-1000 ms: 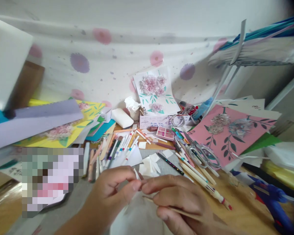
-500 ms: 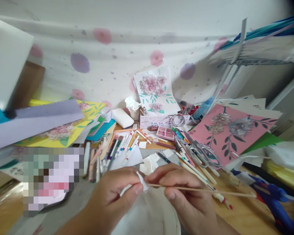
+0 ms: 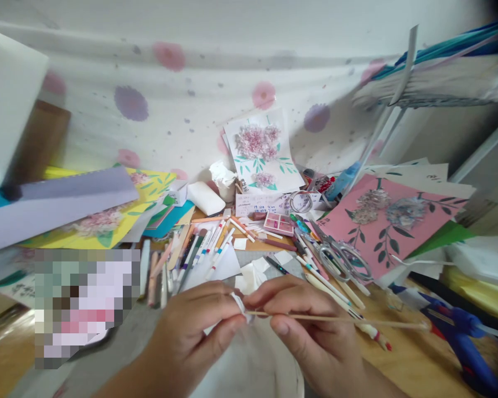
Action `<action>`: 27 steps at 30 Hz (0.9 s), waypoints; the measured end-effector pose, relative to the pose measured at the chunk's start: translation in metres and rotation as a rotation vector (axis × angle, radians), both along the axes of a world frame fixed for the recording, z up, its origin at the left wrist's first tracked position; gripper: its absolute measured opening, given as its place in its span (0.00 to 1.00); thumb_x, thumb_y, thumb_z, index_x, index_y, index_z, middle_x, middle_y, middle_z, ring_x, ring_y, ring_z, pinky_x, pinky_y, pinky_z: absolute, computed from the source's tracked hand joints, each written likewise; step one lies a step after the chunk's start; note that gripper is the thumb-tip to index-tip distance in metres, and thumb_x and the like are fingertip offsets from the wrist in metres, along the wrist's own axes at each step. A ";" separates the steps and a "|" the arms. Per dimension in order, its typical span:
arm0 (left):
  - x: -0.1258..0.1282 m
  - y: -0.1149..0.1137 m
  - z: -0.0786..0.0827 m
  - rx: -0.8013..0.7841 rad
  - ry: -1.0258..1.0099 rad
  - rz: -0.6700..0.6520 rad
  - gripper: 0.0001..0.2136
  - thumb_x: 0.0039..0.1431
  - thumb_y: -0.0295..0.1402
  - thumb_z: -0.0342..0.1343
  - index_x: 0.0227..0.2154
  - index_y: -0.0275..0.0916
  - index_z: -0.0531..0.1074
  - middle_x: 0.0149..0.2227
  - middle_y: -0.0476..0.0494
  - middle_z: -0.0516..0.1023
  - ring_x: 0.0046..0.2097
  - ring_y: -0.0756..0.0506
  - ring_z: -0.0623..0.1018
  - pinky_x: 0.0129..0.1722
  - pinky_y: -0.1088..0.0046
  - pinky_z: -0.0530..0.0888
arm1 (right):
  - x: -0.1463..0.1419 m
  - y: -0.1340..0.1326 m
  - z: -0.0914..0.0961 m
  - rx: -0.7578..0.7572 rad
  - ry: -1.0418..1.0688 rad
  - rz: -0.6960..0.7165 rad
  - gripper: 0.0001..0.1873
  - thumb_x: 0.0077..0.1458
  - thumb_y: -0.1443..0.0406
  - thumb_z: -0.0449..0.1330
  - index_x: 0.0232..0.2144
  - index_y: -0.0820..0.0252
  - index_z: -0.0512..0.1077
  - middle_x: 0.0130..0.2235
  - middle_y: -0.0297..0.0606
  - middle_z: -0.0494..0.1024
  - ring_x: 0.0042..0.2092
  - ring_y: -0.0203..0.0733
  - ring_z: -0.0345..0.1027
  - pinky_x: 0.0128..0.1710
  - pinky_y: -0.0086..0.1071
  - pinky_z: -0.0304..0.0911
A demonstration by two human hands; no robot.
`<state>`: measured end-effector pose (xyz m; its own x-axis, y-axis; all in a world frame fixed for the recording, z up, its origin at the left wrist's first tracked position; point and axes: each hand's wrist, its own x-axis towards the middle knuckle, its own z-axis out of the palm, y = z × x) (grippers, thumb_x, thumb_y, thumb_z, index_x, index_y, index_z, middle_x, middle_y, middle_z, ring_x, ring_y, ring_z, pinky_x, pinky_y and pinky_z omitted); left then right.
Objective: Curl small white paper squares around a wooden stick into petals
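Observation:
My left hand (image 3: 191, 331) pinches a small scrap of white paper (image 3: 239, 303) between thumb and forefinger, low in the middle of the view. My right hand (image 3: 311, 331) meets it from the right, its fingers closed on a thin wooden stick (image 3: 357, 320) that lies level and points right. The stick's left end sits in the paper scrap. Both hands hover over a white sheet (image 3: 249, 365) on the wooden table (image 3: 415, 365).
Several markers and pens (image 3: 207, 246) lie just beyond the hands, with scissors (image 3: 340, 260) to the right. A blue glue gun (image 3: 460, 331) lies at the right. A pink flower card (image 3: 382, 221), a white flower card (image 3: 263, 152) and yellow and lilac papers (image 3: 66, 204) surround them.
My right hand turned the stick from a slant near my wrist to level, pointing right, with its end in the paper scrap. Both hands stayed close together.

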<state>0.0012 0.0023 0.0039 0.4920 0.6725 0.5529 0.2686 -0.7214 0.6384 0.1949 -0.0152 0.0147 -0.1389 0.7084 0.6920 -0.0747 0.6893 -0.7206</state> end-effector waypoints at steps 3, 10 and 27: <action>0.000 0.000 0.003 -0.026 0.016 -0.010 0.09 0.63 0.24 0.51 0.31 0.40 0.75 0.29 0.48 0.76 0.33 0.48 0.76 0.34 0.76 0.71 | -0.001 0.000 -0.003 -0.030 0.045 0.019 0.06 0.60 0.67 0.60 0.37 0.56 0.78 0.36 0.42 0.83 0.38 0.42 0.79 0.38 0.34 0.75; 0.000 -0.001 0.008 -0.031 0.042 -0.002 0.10 0.62 0.23 0.51 0.29 0.40 0.75 0.28 0.48 0.77 0.32 0.48 0.76 0.33 0.76 0.71 | -0.001 0.000 -0.008 -0.117 0.108 0.062 0.05 0.61 0.66 0.60 0.37 0.56 0.78 0.37 0.42 0.83 0.37 0.41 0.78 0.34 0.31 0.74; 0.003 0.000 0.001 0.151 0.027 0.062 0.09 0.58 0.21 0.52 0.29 0.40 0.73 0.28 0.49 0.77 0.34 0.49 0.78 0.40 0.77 0.75 | -0.002 0.000 -0.005 -0.043 0.032 0.026 0.06 0.60 0.69 0.60 0.37 0.56 0.77 0.37 0.42 0.83 0.38 0.42 0.79 0.39 0.34 0.75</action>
<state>0.0044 0.0021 0.0053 0.4683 0.6125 0.6368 0.3313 -0.7899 0.5161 0.1933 -0.0155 0.0101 -0.1357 0.7342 0.6653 -0.1155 0.6552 -0.7466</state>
